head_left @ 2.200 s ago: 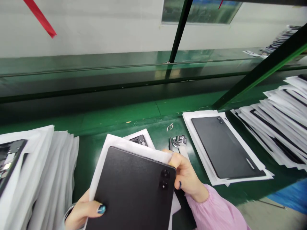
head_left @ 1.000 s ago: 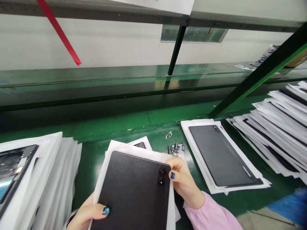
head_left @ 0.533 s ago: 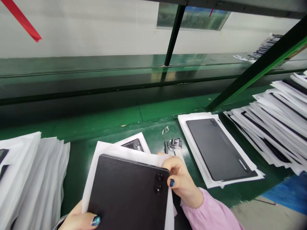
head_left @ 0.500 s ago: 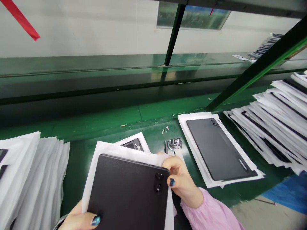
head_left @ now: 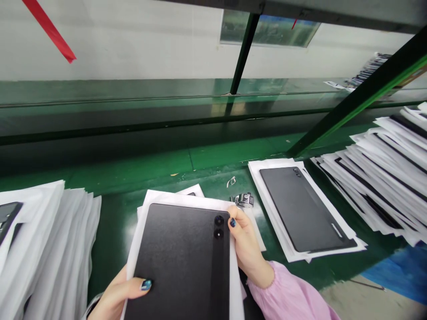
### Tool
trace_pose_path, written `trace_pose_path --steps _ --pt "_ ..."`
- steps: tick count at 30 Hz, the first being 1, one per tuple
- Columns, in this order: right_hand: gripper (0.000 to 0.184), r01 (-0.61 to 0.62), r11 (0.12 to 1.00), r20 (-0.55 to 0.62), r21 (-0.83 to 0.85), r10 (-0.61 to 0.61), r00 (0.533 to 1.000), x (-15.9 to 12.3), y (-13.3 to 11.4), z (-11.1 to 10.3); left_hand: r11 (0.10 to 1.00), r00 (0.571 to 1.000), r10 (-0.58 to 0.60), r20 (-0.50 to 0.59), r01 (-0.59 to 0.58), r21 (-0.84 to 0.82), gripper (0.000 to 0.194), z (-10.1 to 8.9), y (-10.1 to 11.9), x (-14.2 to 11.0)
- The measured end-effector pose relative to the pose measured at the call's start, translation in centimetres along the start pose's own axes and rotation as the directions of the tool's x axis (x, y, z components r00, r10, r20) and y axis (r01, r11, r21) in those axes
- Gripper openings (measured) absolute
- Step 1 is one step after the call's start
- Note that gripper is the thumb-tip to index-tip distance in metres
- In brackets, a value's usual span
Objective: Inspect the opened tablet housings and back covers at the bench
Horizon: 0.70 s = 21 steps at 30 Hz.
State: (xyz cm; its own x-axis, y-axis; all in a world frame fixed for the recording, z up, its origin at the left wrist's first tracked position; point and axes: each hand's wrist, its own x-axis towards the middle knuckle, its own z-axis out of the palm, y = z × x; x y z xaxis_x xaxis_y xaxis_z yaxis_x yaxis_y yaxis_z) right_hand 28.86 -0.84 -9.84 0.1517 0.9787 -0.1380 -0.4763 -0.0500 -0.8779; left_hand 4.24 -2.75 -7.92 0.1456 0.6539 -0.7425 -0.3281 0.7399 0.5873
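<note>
Between my hands is a black tablet back cover point(head_left: 180, 262) with two camera rings near its upper right corner, backed by a white sheet point(head_left: 187, 198). My left hand point(head_left: 116, 291) grips its lower left edge, thumb lying on the black face. At the upper right corner, my right hand point(head_left: 247, 242) pinches cover and sheet, its thumb beside the camera rings. Underneath, another white sheet point(head_left: 196, 191) with a dark part on it is mostly hidden. Just beyond my right hand sits a metal tally counter point(head_left: 245, 200).
To the right, a grey tablet cover point(head_left: 303, 209) lies on white sheets. Beyond it leans a tall stack of interleaved sheets and dark panels point(head_left: 376, 182). Another stack of white sheets point(head_left: 63, 249) stands at left. A green post point(head_left: 353, 95) slants across the bench's right side.
Both hands have shifted the black cover and its sheet slightly up, and the cover sits straighter. It now hides more of the dark part behind. My left thumb is further up.
</note>
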Motion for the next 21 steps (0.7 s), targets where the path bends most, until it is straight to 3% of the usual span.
trace_pose_path --steps 10,14,21 --pt "0.037 0.048 0.995 -0.033 -0.088 -0.051 0.998 0.5 -0.2 -0.3 0.997 0.993 0.061 0.104 -0.056 -0.047 0.034 0.5 -0.5 0.2" --pt "0.029 0.007 0.999 0.018 -0.040 -0.006 1.000 0.8 -0.5 0.0 0.994 0.991 0.092 0.092 -0.086 -0.074 0.032 0.3 -0.4 0.2" --pt "0.020 -0.063 0.998 0.149 0.029 0.058 0.987 0.7 -0.9 0.2 0.987 0.973 0.137 0.187 -0.118 -0.111 0.038 0.7 -0.3 -0.1"
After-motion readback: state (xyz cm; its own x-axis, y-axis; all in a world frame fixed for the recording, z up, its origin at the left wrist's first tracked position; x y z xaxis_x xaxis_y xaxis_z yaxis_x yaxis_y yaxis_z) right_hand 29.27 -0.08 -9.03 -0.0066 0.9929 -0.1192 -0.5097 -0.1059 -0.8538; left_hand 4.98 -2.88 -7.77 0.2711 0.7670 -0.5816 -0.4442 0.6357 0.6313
